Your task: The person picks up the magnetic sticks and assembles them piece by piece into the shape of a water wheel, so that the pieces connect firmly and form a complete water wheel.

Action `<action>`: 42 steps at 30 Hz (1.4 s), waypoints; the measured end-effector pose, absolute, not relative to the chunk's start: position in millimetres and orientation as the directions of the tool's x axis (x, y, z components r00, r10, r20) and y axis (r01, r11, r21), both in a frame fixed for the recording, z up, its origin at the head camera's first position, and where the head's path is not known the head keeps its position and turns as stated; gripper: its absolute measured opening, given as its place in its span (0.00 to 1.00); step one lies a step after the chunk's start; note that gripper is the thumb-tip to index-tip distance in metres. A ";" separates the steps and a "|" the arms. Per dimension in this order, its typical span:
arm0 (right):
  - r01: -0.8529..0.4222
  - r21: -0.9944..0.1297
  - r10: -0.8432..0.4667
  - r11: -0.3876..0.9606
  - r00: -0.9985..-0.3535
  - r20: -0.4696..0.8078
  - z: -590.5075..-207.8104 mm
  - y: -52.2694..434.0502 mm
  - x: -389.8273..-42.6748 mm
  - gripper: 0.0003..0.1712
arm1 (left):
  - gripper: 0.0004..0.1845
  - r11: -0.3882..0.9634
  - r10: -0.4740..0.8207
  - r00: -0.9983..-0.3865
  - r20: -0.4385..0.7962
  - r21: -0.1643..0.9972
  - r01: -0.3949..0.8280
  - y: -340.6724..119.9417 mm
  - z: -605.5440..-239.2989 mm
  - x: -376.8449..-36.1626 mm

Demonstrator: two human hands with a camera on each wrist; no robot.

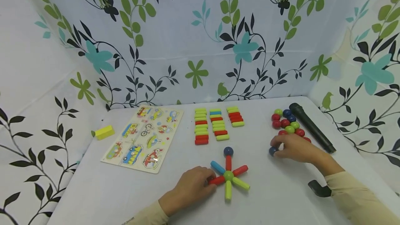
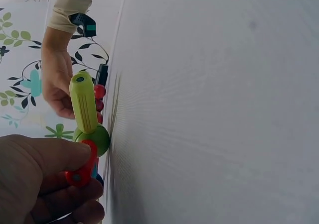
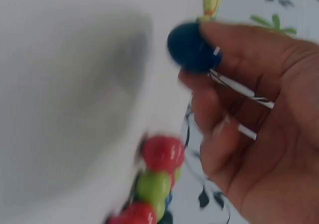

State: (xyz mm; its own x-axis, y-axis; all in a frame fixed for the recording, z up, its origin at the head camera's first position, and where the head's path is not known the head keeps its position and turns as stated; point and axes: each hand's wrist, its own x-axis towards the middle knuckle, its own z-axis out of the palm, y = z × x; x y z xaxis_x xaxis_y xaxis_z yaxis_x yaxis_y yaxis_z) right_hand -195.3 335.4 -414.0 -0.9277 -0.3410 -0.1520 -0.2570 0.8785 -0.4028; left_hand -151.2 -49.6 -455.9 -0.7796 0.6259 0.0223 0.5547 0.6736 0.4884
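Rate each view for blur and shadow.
Head view: sharp, evenly lit, faint shadows. Left wrist view: green stick crisp, left hand close and soft. Right wrist view: motion-blurred; blue ball held by right hand smeared, grey shadow on the table.

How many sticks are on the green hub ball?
6: blue stick, top red stick, right red stick, right green stick, bottom green stick, and left red stick in the left hand.

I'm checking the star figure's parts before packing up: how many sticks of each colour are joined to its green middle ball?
Red sticks: 3
Green sticks: 2
Blue stick: 1
Total: 6
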 end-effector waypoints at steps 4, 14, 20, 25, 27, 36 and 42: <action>-0.283 -0.562 -0.458 0.777 -0.867 -0.197 -413.7 302.2 -191.3 0.20 | 0.11 0.675 0.625 -0.780 0.023 0.486 0.555 -49.9 -456.2 -151.2; -0.375 -0.552 -0.547 0.745 -0.817 -0.182 -422.3 270.5 -188.5 0.17 | 0.11 0.669 0.633 -0.774 0.016 0.491 0.558 -49.0 -456.8 -150.0; -0.387 -0.546 -0.556 0.744 -0.810 -0.184 -423.5 268.2 -193.2 0.18 | 0.11 0.683 0.620 -0.785 0.000 0.492 0.540 -48.3 -459.1 -151.3; -0.390 -0.542 -0.562 0.745 -0.804 -0.193 -422.8 266.5 -198.0 0.19 | 0.11 0.685 0.619 -0.785 0.004 0.486 0.543 -48.2 -459.7 -151.2; -0.382 -0.539 -0.558 0.750 -0.804 -0.206 -423.3 267.2 -201.6 0.19 | 0.11 0.682 0.623 -0.782 0.007 0.484 0.548 -48.2 -459.1 -151.0; -0.337 -0.360 -0.383 0.870 -0.922 -0.062 -420.9 267.5 -251.8 0.19 | 0.12 0.673 0.630 -0.776 0.010 0.491 0.553 -48.3 -455.6 -148.6; -0.315 -0.155 -0.320 0.936 -0.947 -0.007 -427.0 250.1 -289.4 0.21 | 0.11 0.676 0.623 -0.782 -0.001 0.504 0.538 -49.7 -457.5 -149.3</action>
